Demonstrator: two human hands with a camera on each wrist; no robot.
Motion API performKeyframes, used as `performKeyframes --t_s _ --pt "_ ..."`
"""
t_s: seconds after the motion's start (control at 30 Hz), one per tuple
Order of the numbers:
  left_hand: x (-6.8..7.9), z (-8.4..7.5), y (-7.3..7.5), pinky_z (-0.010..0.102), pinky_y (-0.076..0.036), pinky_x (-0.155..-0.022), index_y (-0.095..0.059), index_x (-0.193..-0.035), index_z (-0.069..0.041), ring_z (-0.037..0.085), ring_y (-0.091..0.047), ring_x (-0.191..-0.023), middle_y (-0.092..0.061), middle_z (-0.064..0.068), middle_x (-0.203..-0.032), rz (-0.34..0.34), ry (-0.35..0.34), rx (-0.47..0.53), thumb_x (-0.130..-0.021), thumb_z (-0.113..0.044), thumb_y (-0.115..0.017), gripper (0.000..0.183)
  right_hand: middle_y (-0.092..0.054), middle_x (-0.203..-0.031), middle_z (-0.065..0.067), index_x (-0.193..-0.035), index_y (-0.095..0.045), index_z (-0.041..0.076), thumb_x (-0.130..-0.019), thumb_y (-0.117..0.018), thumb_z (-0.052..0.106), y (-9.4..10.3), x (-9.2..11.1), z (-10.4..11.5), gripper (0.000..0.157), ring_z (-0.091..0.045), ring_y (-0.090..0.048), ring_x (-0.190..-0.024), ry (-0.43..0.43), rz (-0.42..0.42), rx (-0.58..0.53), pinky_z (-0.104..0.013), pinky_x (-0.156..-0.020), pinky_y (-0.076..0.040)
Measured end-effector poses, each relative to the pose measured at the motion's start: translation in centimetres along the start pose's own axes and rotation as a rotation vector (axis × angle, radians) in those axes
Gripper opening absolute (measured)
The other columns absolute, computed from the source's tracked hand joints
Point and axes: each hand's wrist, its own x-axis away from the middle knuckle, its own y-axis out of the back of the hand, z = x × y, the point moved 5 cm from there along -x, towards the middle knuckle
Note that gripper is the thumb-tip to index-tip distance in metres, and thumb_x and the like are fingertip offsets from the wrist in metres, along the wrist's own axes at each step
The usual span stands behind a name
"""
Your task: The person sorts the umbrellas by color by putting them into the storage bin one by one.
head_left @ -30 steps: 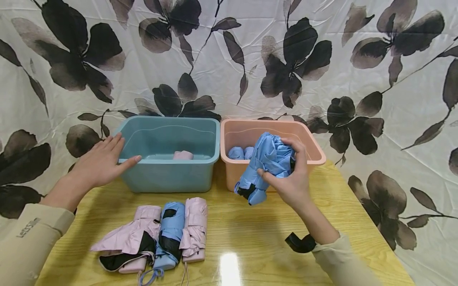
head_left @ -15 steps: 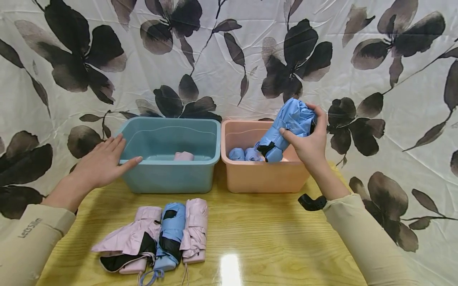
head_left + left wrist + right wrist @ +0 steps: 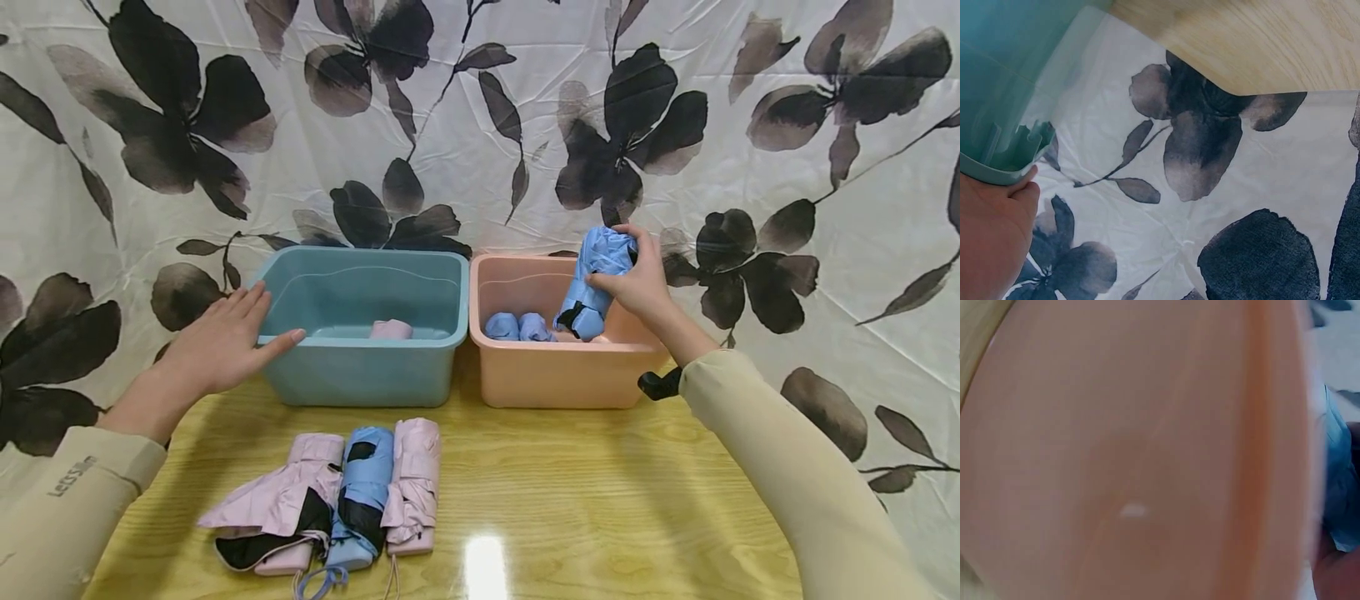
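Observation:
My right hand grips a folded blue umbrella, its lower end tilted down inside the orange bin. Two rolled blue bundles lie in that bin, left of the held umbrella. In the right wrist view the bin's wall fills most of the picture, with part of the blue umbrella at the right edge. My left hand rests with straight fingers on the left rim of the teal bin. Inside the teal bin sits a pink roll.
On the wooden table, in front of the teal bin, lie a loosely wrapped pink umbrella, a blue umbrella and a rolled pink umbrella. A floral cloth hangs close behind both bins.
My right hand has carried the blue umbrella from in front of the orange bin, up over its rim, then down into it. The left hand stays at the teal bin's rim.

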Motion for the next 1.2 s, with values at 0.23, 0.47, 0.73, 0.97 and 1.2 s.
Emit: performKeyframes --t_s 0.23,0.47,0.73,0.97,1.2 --pt "0.2 0.1 0.0 0.069 -0.009 -0.123 -0.017 -0.158 0.017 0.059 -0.010 -0.152 -0.010 0.039 -0.165 0.003 0.001 0.007 -0.105 -0.068 -0.035 0.102 -0.026 -0.161 -0.024 -0.157 -0.035 0.011 -0.083 -0.086 0.010 -2.7 -1.3 -2.6 0.090 -0.039 -0.040 -0.135 -0.131 0.254 0.065 -0.053 -0.113 -0.040" --pt "0.1 -0.2 0.2 0.069 -0.010 -0.123 -0.017 -0.157 0.017 0.059 -0.011 -0.152 -0.010 0.039 -0.165 0.006 0.003 -0.002 -0.105 -0.068 -0.035 0.101 -0.040 -0.151 -0.027 -0.153 -0.036 0.004 -0.083 -0.085 0.008 -5.1 -1.7 -4.2 0.085 -0.035 -0.049 -0.122 -0.214 0.446 0.155 -0.042 -0.098 -0.050" --pt "0.1 0.0 0.1 0.070 -0.010 -0.122 -0.018 -0.158 0.017 0.059 -0.010 -0.152 -0.010 0.039 -0.165 -0.001 -0.009 0.004 -0.105 -0.067 -0.037 0.101 -0.039 -0.147 -0.026 -0.151 -0.037 0.005 -0.083 -0.085 0.007 -6.8 -1.1 -5.0 0.083 -0.034 -0.054 -0.114 -0.264 0.585 0.197 -0.033 -0.071 -0.058" --pt "0.2 0.0 0.3 0.070 -0.010 -0.122 -0.018 -0.158 0.016 0.057 -0.010 -0.153 -0.011 0.038 -0.166 -0.020 -0.015 0.001 -0.106 -0.065 -0.038 0.099 -0.039 -0.142 -0.028 -0.147 -0.040 0.002 -0.082 -0.084 0.001 -7.7 -0.9 -5.7 0.079 -0.025 -0.059 -0.088 -0.231 0.668 0.294 -0.030 -0.060 -0.058" --pt "0.0 -0.1 0.0 0.069 -0.010 -0.123 -0.017 -0.158 0.017 0.057 -0.010 -0.153 -0.010 0.039 -0.165 -0.008 -0.015 -0.005 -0.106 -0.065 -0.038 0.100 -0.035 -0.150 -0.032 -0.152 -0.036 -0.002 -0.086 -0.077 0.000 -8.2 -0.5 -6.2 0.078 -0.035 -0.056 -0.109 -0.169 0.748 0.343 -0.037 -0.078 -0.059"
